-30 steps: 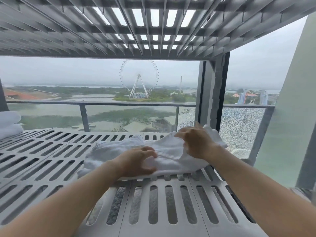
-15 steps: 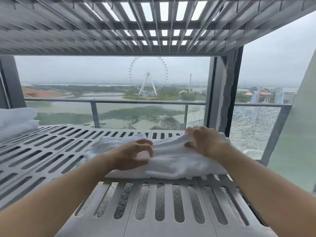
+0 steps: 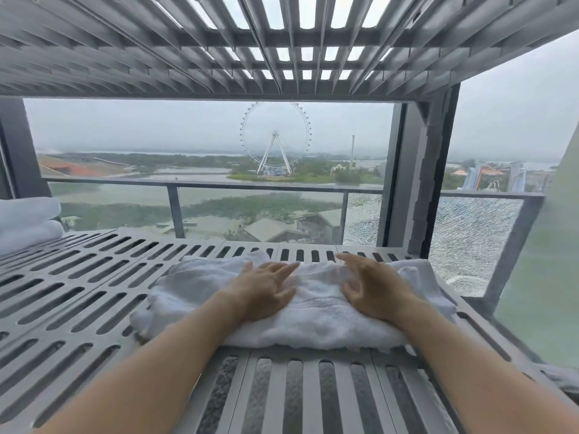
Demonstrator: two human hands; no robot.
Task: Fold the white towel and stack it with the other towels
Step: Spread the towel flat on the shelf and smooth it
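The white towel (image 3: 316, 317) lies in a long, rumpled fold across the slotted grey shelf (image 3: 94, 296), toward its right side. My left hand (image 3: 263, 291) lies flat on the towel's middle with straight, spread fingers. My right hand (image 3: 372, 288) rests on the towel just to the right, fingers extended and slightly arched. A gap of towel shows between the two hands. The stack of folded white towels (image 3: 26, 222) sits at the far left edge of the shelf, partly cut off by the frame.
A second slotted shelf (image 3: 282, 42) hangs close overhead. A grey upright post (image 3: 419, 183) stands at the shelf's back right. Behind it runs a balcony railing (image 3: 203, 186) with a shattered glass panel (image 3: 470, 242) on the right. Bare shelf stretches between the towel and the stack.
Both hands let go of the folds they pinched and now lie flat on the towel. The towel has settled lower and flatter, and the view has moved closer to the shelf.
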